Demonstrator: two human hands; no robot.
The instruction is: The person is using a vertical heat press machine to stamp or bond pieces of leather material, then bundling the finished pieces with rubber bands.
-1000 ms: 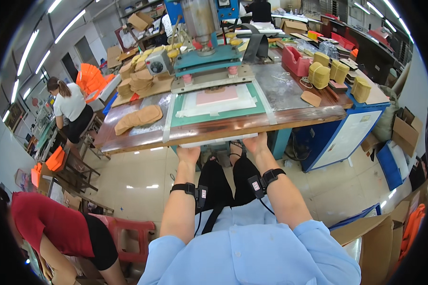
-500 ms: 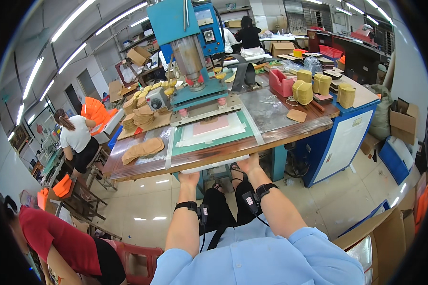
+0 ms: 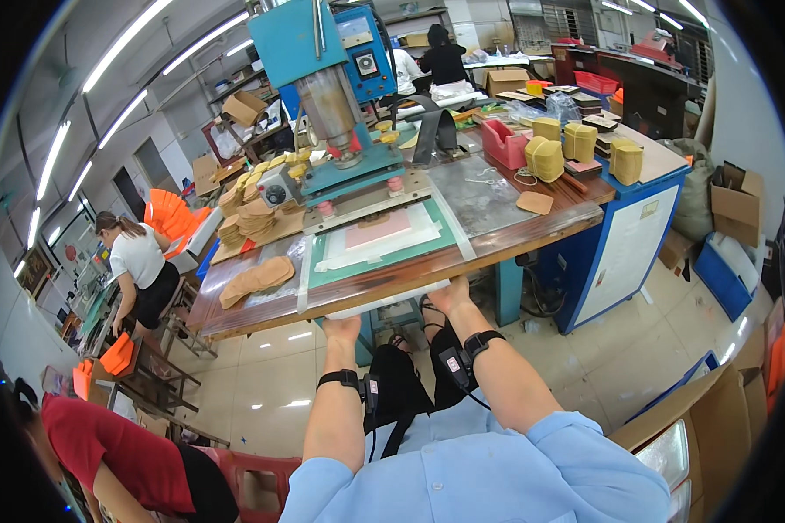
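Observation:
My left hand (image 3: 342, 328) and my right hand (image 3: 449, 295) are palm up beneath the table's front edge, closed on a long white board (image 3: 388, 301), their fingertips partly hidden. Above them, the wooden table (image 3: 523, 235) carries a green mat (image 3: 445, 244) with white sheets (image 3: 327, 261) and a pink pad (image 3: 366, 229). A teal and blue press (image 3: 340, 179) stands over the mat. A row of tan cut pieces (image 3: 255, 281) lies to the left, and a single tan piece (image 3: 535, 203) to the right.
Stacked tan pieces (image 3: 253, 218), bundled yellow pieces (image 3: 543, 159) and a red bin (image 3: 503, 146) share the table. A blue cabinet (image 3: 619, 248) stands right; cardboard (image 3: 698, 410) is near my right arm. Co-workers in red (image 3: 113, 444) and white (image 3: 135, 253) work at left.
Since a second ago my view has tilted upward, showing more of the press and room. Both hands stay on the white board under the edge. The co-worker in white has shifted slightly.

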